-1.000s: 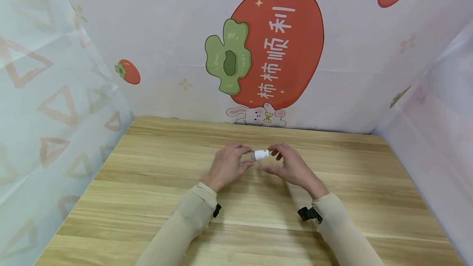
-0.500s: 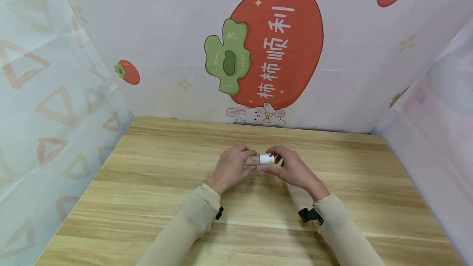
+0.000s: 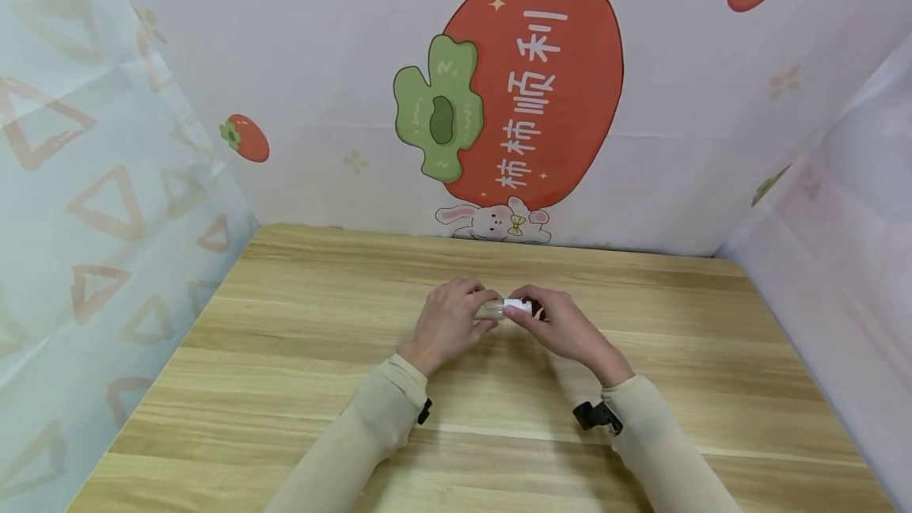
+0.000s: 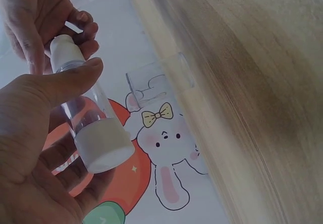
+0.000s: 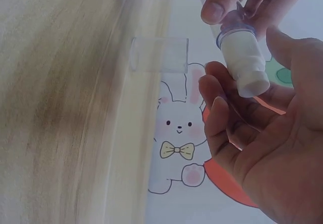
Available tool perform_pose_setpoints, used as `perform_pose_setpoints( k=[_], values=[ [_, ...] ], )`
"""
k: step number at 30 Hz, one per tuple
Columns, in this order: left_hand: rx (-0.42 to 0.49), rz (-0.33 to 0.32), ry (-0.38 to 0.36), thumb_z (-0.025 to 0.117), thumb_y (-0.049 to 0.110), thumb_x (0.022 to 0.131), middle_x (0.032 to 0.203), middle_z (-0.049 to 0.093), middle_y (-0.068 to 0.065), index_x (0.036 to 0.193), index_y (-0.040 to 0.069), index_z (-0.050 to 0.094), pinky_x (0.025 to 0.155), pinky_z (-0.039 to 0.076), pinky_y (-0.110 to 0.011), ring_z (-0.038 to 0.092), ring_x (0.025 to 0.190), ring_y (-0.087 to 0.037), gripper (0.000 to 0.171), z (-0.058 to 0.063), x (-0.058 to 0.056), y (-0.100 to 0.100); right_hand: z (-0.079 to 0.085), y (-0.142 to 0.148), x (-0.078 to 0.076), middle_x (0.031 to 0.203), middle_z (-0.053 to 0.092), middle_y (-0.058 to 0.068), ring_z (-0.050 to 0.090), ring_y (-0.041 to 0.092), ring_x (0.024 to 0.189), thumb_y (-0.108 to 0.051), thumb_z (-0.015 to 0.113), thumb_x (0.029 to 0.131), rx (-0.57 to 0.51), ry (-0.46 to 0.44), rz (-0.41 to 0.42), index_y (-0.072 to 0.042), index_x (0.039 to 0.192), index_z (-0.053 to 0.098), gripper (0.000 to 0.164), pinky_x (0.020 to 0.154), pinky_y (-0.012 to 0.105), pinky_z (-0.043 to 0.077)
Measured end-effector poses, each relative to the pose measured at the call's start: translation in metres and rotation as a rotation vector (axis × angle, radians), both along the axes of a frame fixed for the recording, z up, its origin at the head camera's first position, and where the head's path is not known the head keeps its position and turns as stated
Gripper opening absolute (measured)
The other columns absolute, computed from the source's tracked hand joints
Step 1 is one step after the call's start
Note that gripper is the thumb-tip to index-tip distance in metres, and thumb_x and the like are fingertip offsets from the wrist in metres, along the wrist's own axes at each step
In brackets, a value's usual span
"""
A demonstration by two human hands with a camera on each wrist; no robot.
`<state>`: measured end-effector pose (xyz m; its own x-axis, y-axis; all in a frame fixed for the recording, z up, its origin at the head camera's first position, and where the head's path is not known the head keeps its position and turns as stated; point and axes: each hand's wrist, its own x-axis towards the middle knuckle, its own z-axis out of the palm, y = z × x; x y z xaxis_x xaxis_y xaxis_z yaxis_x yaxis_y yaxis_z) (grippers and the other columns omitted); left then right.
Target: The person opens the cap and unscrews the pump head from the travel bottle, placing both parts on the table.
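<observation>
A small clear pump bottle (image 4: 104, 146) with a white base band and a white pump top (image 5: 245, 62) is held sideways above the table (image 3: 321, 386). My left hand (image 3: 447, 319) grips its clear body between thumb and fingers, the base end lying over the palm in the left wrist view. At the pump end, my right hand (image 3: 563, 324) has its fingers curled round the white top; in the head view the thumb overlaps it. A transparent cylindrical cap (image 5: 160, 55) stands upright on the table beyond the hands in both wrist views.
Behind the table hangs a white cloth (image 3: 342, 85) printed with a large persimmon and a rabbit. Patterned sheets (image 3: 93, 228) close off the left and right sides. Each wrist wears a black strap (image 3: 597, 416).
My left hand has carried the bottle rightward to my right hand. The right thumb and fingers have closed in around the white pump top.
</observation>
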<state>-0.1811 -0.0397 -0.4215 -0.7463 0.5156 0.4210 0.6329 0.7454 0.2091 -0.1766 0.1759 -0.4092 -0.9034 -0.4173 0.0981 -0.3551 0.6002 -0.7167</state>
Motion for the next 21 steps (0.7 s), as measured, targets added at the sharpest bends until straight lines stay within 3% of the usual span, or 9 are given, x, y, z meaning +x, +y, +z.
perform_pose_setpoints(
  k=[8, 21],
  values=[
    [0.048, -0.021, -0.002, 0.088, 0.029, 0.082, 0.101, 0.07, -0.001, 0.113, 0.018, 0.077, 0.076, 0.057, -0.037, 0.066, 0.091, -0.021, 0.035, -0.0002, -0.0007, -0.0013, -0.001, -0.0026, -0.0004, 0.092, 0.067, -0.003, 0.058, 0.014, 0.076, -0.025, 0.07, 0.098, -0.005, 0.07, 0.012, -0.01, 0.111, 0.069, 0.02, 0.063, 0.029, 0.052],
    [0.07, -0.022, -0.058, 0.087, 0.031, 0.082, 0.102, 0.072, -0.002, 0.115, 0.017, 0.078, 0.077, 0.057, -0.038, 0.066, 0.093, -0.02, 0.036, 0.0041, 0.0003, -0.0034, 0.001, -0.0064, 0.0002, 0.094, 0.067, -0.003, 0.058, 0.014, 0.077, -0.021, 0.071, 0.097, 0.011, 0.113, 0.002, -0.01, 0.109, 0.069, 0.016, 0.066, 0.029, 0.052]
  ],
)
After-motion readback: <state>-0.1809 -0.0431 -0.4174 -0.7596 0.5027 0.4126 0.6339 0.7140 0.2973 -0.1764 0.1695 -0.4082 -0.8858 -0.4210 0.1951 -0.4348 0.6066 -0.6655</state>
